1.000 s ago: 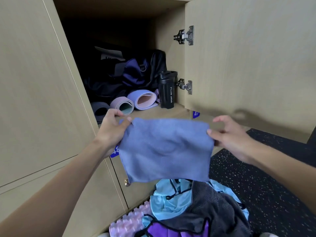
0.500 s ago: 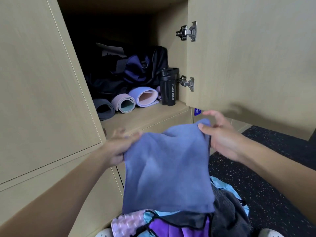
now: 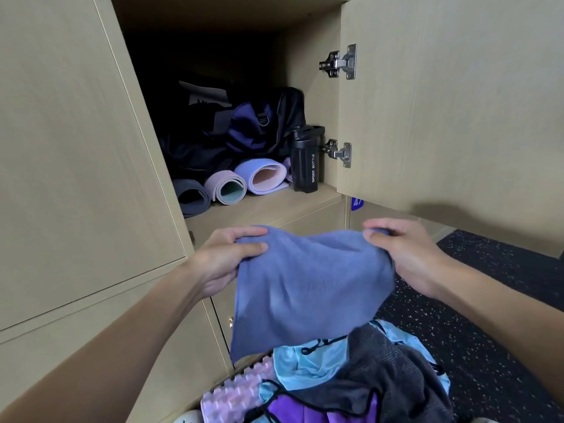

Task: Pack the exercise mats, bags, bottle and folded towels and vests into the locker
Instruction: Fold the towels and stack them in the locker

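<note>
Blue towel point(image 3: 308, 285) hung below the open locker point(image 3: 259, 206), its top corners pinched by the left hand point(image 3: 225, 257) and right hand point(image 3: 406, 254).

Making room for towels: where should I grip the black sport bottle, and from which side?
Probably round the mid-body of the sport bottle, coming straight in from the open front. It stands upright, with the locker wall close on its right and the rolled mat close on its left, so the sides look blocked.
</note>
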Motion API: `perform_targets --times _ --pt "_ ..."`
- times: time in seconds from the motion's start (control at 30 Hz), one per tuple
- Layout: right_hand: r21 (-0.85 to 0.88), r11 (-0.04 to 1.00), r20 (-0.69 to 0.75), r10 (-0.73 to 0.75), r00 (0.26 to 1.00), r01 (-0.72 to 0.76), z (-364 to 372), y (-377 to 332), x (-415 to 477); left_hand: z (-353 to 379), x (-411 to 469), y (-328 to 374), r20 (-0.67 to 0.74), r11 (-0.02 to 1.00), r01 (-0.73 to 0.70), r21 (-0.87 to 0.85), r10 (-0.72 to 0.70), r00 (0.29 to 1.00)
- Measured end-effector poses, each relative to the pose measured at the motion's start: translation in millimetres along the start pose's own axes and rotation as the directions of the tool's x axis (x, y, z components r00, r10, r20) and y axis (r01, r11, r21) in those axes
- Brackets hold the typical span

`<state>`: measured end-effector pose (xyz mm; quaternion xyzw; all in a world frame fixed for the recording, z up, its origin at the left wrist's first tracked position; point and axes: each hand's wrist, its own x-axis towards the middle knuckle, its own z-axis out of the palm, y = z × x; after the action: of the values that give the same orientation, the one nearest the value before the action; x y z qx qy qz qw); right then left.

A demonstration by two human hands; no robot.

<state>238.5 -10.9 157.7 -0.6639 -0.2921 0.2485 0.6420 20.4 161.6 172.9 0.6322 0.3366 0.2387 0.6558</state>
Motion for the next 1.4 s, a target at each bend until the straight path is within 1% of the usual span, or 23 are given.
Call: perform_targets --times 0.07,0.1,0.13,0.23,0.3,0.37,0.4,0.5,0.57,0.63,0.7,0.73,0.77,0.83,0.93,1.0,1.1,1.13,1.17,1.23,1.3,1.33,1.4 --pt "-0.223 0.974 0.121 -0.020 0.992 0.046 7 -2 -9 6 -6 3 0.106 0.998 -0.047 0.040 0.042 0.993" --pt "-0.324 0.941 0.183 -0.044 0.982 0.103 13 -4 -15 11 -9 5 0.151 0.995 -0.084 0.053 0.076 0.986" --pt "-0.368 0.915 0.246 -0.074 0.966 0.164 20 -7 -20 18 -12 9 0.189 0.990 -0.125 0.059 0.112 0.976" --pt "-0.288 0.918 0.386 -0.149 0.910 0.273 42 -10 -28 37 -22 17 0.281 0.977 -0.204 0.058 0.180 0.943" --pt "-0.247 0.920 0.377 -0.198 0.905 0.304 50 -7 -26 45 -24 19 0.292 0.975 -0.220 0.007 0.209 0.933" --pt "-0.258 0.905 0.317 -0.251 0.915 0.338 52 -10 -26 46 -23 21 0.247 0.969 -0.235 -0.074 0.246 0.937" --pt "-0.253 0.909 0.287 -0.257 0.923 0.332 52 -11 -26 45 -23 20 0.233 0.965 -0.250 -0.084 0.263 0.936" --pt "-0.172 0.951 0.224 -0.217 0.950 0.258 48 -17 -25 45 -25 9 0.267 0.942 -0.327 0.070 0.298 0.916" --pt "-0.140 0.967 0.207 -0.183 0.961 0.214 46 -19 -26 50 -27 0 0.271 0.921 -0.371 0.114 0.331 0.904" --pt "-0.092 0.986 0.222 -0.119 0.968 0.142 40 -18 -23 51 -24 0 0.195 0.909 -0.404 0.100 0.380 0.904" --pt "0.025 0.998 0.292 0.051 0.955 -0.061 30 -15 -17 45 -17 4 0.058 0.913 -0.402 0.073 0.398 0.915" --pt "0.038 0.988 0.327 0.131 0.936 -0.152 24 -13 -14 40 -14 6 -0.018 0.919 -0.391 0.059 0.392 0.920" --pt "0.005 0.984 0.334 0.168 0.927 -0.180 18 -12 -11 34 -11 8 -0.091 0.925 -0.375 0.062 0.380 0.921" --pt "-0.096 0.985 0.287 0.167 0.943 -0.146 8 -8 -6 20 -5 10 -0.199 0.939 -0.325 0.109 0.341 0.919" --pt "-0.115 0.986 0.151 0.138 0.979 -0.121 -5 -3 -2 1 2 12 -0.285 0.958 -0.272 0.097 0.288 0.914" --pt "-0.099 0.983 0.087 0.166 0.982 -0.157 -12 1 2 -8 4 14 -0.266 0.963 -0.265 0.046 0.267 0.926" --pt "-0.078 0.981 -0.054 0.173 0.983 -0.177 -14 1 7 -14 4 15 -0.203 0.961 -0.261 0.087 0.274 0.940" --pt "-0.030 0.984 -0.051 0.175 0.983 -0.176 -16 -4 6 -15 4 15 -0.198 0.960 -0.259 0.105 0.275 0.941" --pt "0.051 0.981 0.021 0.188 0.982 -0.189 -17 -9 5 -16 4 16 -0.198 0.959 -0.258 0.117 0.277 0.940" --pt "0.163 0.963 0.263 0.169 0.950 -0.216 -20 -21 0 -16 4 17 -0.215 0.956 -0.262 0.135 0.287 0.934" --pt "0.058 0.978 0.363 0.165 0.917 -0.199 -20 -23 -5 -16 3 20 -0.226 0.952 -0.270 0.144 0.297 0.928" --pt "-0.062 0.987 0.358 0.162 0.920 -0.150 -17 -19 -8 -16 2 20 -0.226 0.950 -0.275 0.147 0.303 0.926" --pt "-0.331 0.944 0.281 0.108 0.954 -0.009 -10 -11 -10 -19 2 21 -0.228 0.949 -0.274 0.156 0.304 0.925"
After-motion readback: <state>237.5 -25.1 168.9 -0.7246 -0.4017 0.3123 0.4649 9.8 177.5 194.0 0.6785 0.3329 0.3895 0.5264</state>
